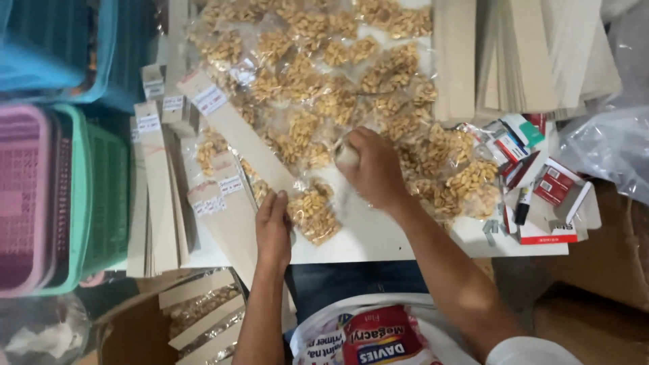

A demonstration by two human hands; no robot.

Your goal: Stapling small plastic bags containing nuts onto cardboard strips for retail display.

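I see yellow-brown nuts [318,101] in clear bags, tan card strips [159,196], a white bench [372,236], and pink [23,196] and green baskets [101,196].

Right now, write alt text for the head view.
Left hand presses a nut bag against a long card strip on a white table; right hand pinches the bag's top. More nut bags lie behind.

Home packing table: bagged peanuts [318,88], cardboard strips [155,189]
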